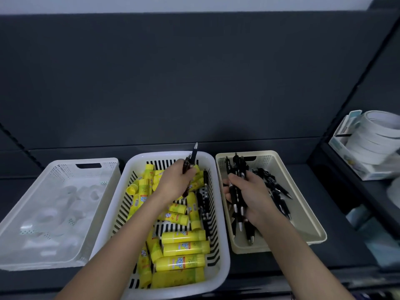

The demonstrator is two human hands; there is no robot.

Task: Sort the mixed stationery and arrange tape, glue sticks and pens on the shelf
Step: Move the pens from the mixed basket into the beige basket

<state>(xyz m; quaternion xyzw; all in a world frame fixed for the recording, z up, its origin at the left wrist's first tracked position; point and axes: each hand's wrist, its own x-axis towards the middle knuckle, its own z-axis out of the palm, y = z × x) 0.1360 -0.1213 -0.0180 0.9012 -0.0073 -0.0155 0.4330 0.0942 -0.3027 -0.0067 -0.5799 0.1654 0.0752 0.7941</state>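
Three containers sit side by side on the shelf (346, 241): a white basket (60, 163) at left w/ clear tape rolls (65, 204), a slotted middle basket (160, 154) full of yellow glue sticks (184, 249), & a beige tray (303, 217) at right for pens.

We're mid-sort, on the pen step. Our left grip (175, 182) is curled round a couple of dark pens (193, 154), tips up, raised above the glue sticks at the far end of the middle basket. Our right grip (253, 195) holds a bundle of black pens (234, 198) over the tray, points toward us. More pens (275, 187) lie loose in the tray beyond it. A few stray pens (204, 208) lie along the right wall of the middle basket, beside the glue.

Tape looks sorted, and pens are most of the way there, we'd judge. Next move, prob.: carry the left-grip pens across both rims into the tray, set the bundle down aligned, then go for the strays. That means clearing the rims w/o snagging & picking thin pens from btw round sticks that may roll.
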